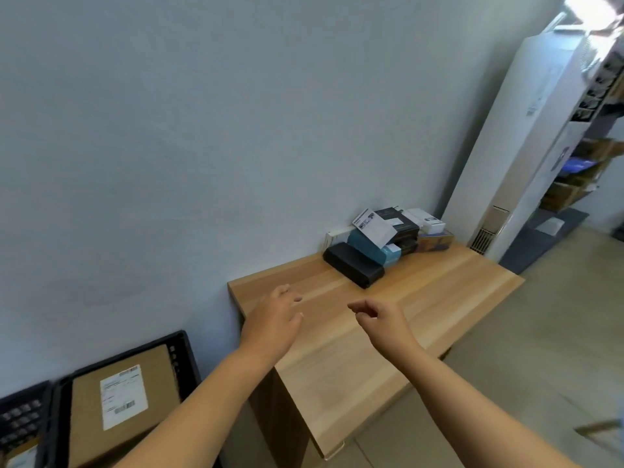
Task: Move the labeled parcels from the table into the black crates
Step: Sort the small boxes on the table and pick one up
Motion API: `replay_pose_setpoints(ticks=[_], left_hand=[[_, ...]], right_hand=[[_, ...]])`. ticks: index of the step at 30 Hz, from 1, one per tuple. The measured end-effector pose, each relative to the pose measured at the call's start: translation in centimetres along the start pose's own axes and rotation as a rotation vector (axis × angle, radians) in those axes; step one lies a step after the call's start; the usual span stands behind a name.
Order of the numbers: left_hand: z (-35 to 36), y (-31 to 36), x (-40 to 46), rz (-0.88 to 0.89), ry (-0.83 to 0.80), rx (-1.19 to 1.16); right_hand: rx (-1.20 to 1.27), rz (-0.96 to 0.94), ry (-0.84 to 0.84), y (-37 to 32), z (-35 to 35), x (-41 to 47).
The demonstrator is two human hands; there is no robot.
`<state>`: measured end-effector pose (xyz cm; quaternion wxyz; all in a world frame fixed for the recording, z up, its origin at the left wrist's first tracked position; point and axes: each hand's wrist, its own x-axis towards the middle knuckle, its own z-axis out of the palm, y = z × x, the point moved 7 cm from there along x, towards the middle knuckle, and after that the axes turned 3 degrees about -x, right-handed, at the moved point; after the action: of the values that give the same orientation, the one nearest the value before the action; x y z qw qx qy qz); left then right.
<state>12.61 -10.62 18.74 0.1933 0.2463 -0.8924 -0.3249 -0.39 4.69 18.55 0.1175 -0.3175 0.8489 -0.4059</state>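
A wooden table stands against the wall. At its far end lies a pile of small parcels: a black one, a teal one under a white label, dark boxes and a white box. My left hand hovers over the table's near left part, fingers relaxed, holding nothing. My right hand hangs beside it with loosely curled fingers, empty. On the floor at lower left a black crate holds a brown labeled cardboard parcel.
A second black crate shows at the left edge with another labeled parcel in it. A tall white floor unit stands right of the table, with shelving of boxes behind it. Tiled floor lies to the right.
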Motion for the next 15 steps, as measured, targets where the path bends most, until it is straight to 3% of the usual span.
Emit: replay_pose_setpoints(ticks=[15], left_hand=[[12.2, 5.9, 18.2, 0.013, -0.015, -0.108]], right_hand=[[-0.116, 0.050, -0.012, 10.1, -11.7, 15.7]])
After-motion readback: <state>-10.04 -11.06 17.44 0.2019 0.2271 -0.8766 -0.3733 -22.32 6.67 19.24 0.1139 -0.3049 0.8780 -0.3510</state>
